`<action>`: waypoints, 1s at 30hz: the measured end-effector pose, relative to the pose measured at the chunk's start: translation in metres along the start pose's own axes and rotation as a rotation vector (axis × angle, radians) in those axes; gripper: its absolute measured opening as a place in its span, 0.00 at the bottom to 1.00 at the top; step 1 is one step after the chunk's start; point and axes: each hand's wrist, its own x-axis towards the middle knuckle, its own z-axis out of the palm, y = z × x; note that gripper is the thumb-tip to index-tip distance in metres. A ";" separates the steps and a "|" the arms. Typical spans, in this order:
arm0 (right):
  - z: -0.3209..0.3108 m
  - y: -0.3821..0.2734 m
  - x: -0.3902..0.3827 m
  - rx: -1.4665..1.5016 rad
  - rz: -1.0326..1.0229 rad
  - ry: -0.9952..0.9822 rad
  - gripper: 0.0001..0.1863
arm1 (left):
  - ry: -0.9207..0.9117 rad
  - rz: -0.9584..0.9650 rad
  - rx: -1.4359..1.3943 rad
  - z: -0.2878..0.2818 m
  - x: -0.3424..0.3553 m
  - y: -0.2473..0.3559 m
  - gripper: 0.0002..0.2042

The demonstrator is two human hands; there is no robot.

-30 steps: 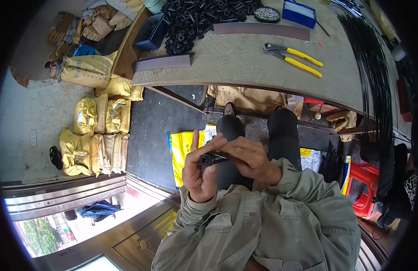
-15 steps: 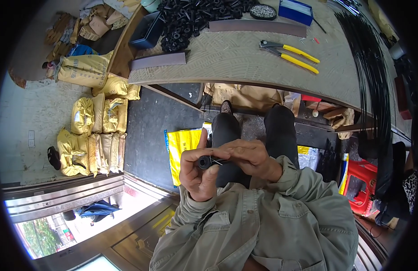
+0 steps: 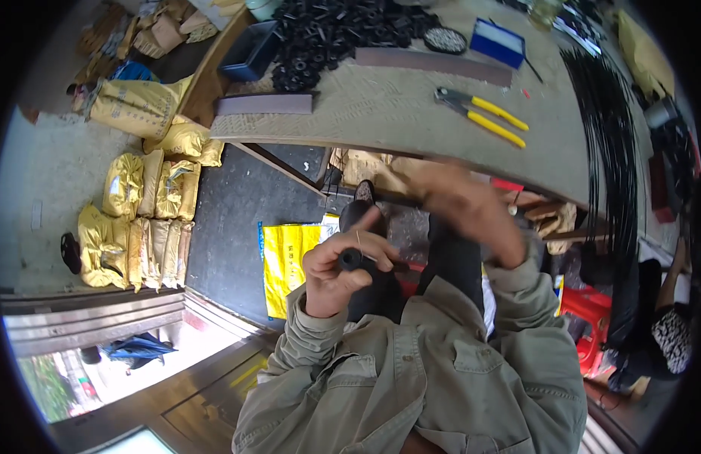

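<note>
Above my lap my left hand [image 3: 329,274] is closed around a black tubular part [image 3: 350,259], its round hollow end facing up. A thin light wire or pin sticks up beside that end. My right hand [image 3: 467,204] is away from the part, at the table's front edge, and smeared by motion; I cannot tell how its fingers are set. Beyond it on the table lie pincers with yellow handles [image 3: 498,121]. Farther back is a heap of small black parts [image 3: 327,38], with a round dish of small metallic pieces [image 3: 445,40] at its right.
A blue box [image 3: 498,41] and a dark bin [image 3: 248,53] stand on the table [image 3: 380,113]. Long black strands [image 3: 607,144] hang over its right end. Yellow sacks [image 3: 123,185] are stacked at the left; a red stool [image 3: 589,321] and another person's arm [image 3: 672,280] are at the right.
My right hand has left the black tubular part and moved forward and right toward the table. My left hand keeps holding the part. The whole view has shifted slightly.
</note>
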 end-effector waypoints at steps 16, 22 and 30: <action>-0.034 0.026 -0.001 0.448 0.748 0.328 0.16 | 0.014 -0.092 -0.124 -0.002 -0.007 -0.010 0.26; 0.054 -0.075 -0.064 1.657 0.417 0.106 0.26 | 0.149 -0.160 -0.193 -0.004 -0.006 0.000 0.31; -0.006 -0.090 -0.027 -0.027 0.378 -0.063 0.08 | 0.063 -0.157 -0.105 0.004 -0.012 -0.005 0.33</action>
